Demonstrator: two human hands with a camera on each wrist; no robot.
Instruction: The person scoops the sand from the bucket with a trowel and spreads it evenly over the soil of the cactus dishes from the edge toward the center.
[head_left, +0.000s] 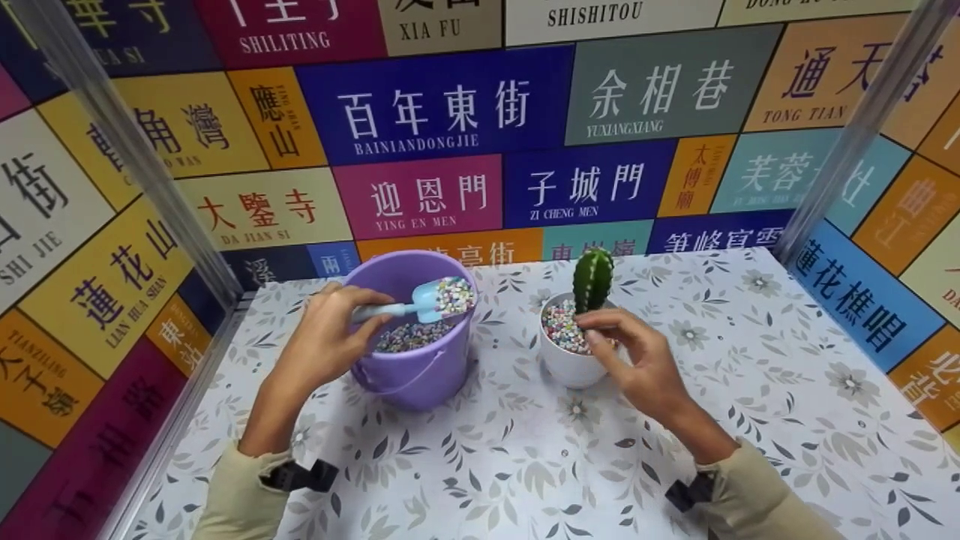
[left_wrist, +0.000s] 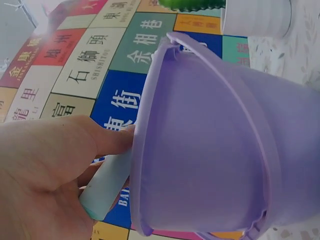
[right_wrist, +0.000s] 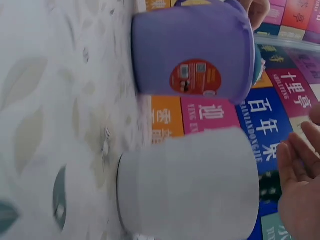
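Note:
My left hand (head_left: 326,334) grips the handle of a small light-blue toy shovel (head_left: 425,302). Multicoloured pebbles (head_left: 454,297) fill its scoop, which is held over the mouth of a purple bucket (head_left: 420,382). More pebbles lie inside the bucket. In the left wrist view the handle (left_wrist: 106,187) shows between thumb and fingers, while the bucket wall hides the scoop. My right hand (head_left: 637,360) is at the base of a green cactus (head_left: 592,281), fingers loosely bent in front of it; contact is unclear. The cactus stands upright among pebbles in a white pot (head_left: 570,367).
Bucket and pot stand side by side on a table covered with a leaf-and-flower patterned cloth (head_left: 525,457). A few tiny pebbles are scattered on the cloth. Behind the table rises a wall of colourful street-name panels (head_left: 435,105), with clear strips at both corners.

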